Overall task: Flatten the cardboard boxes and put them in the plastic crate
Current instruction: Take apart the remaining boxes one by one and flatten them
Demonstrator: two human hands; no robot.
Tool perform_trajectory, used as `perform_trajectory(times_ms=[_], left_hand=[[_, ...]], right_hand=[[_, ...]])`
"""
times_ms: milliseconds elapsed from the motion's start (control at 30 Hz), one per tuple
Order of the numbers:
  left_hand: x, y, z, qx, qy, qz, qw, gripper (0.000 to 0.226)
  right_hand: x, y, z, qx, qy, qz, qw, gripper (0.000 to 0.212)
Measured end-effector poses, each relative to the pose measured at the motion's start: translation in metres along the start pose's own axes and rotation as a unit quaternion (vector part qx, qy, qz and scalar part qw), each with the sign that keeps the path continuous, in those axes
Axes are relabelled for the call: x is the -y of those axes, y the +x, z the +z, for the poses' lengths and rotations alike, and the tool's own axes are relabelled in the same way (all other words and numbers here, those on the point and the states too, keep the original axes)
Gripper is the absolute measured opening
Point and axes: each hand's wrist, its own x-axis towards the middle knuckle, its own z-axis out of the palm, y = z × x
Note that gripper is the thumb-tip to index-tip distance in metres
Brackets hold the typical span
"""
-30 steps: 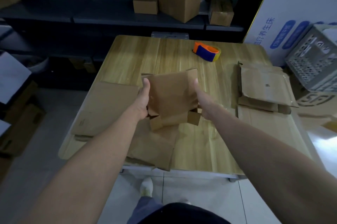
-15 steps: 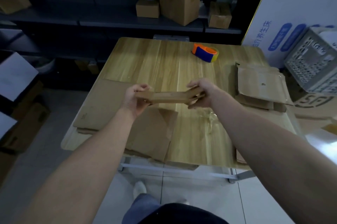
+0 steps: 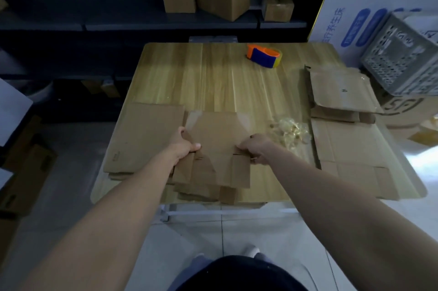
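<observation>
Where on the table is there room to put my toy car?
The big bare patch is the far half of the table, behind the flat box and left of the tape roll. The near side is crowded: cardboard sheet on the left, cardboard stack on the right, tape scraps between box and stack.

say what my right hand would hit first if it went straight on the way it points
The flattened box that the right hand grips lies straight ahead of it; beyond that, likely the left hand, though depth is unclear.
</observation>
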Motion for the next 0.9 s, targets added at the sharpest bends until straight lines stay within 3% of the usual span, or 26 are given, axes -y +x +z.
perform_trajectory(times_ms=[100, 233, 300, 400, 567, 800, 900], left_hand=[[0.016, 0.010, -0.002, 0.022, 0.057, 0.036, 0.997, 0.077], [0.036, 0.020, -0.003, 0.033, 0.136, 0.040, 0.989, 0.078], [0.043, 0.023, -0.002, 0.042, 0.169, 0.052, 0.983, 0.071], [0.045, 0.030, 0.005, 0.062, 0.219, 0.065, 0.972, 0.069], [0.041, 0.040, 0.012, 0.058, 0.385, 0.049, 0.920, 0.077], [0.043, 0.044, 0.018, 0.034, 0.422, 0.059, 0.904, 0.063], [0.031, 0.036, 0.019, 0.024, 0.466, 0.084, 0.881, 0.057]], right_hand=[[-0.018, 0.009, 0.022, -0.042, -0.034, 0.002, 0.999, 0.015], [-0.031, 0.018, 0.036, -0.039, -0.034, 0.012, 0.999, 0.021], [-0.033, 0.022, 0.043, -0.058, -0.071, 0.025, 0.995, 0.011], [-0.036, 0.030, 0.053, -0.090, -0.156, 0.073, 0.981, 0.061], [-0.042, 0.046, 0.062, -0.124, -0.204, 0.074, 0.968, 0.089], [-0.048, 0.058, 0.063, -0.179, -0.225, 0.056, 0.956, 0.082], [-0.051, 0.056, 0.059, -0.172, -0.239, 0.040, 0.955, 0.079]])
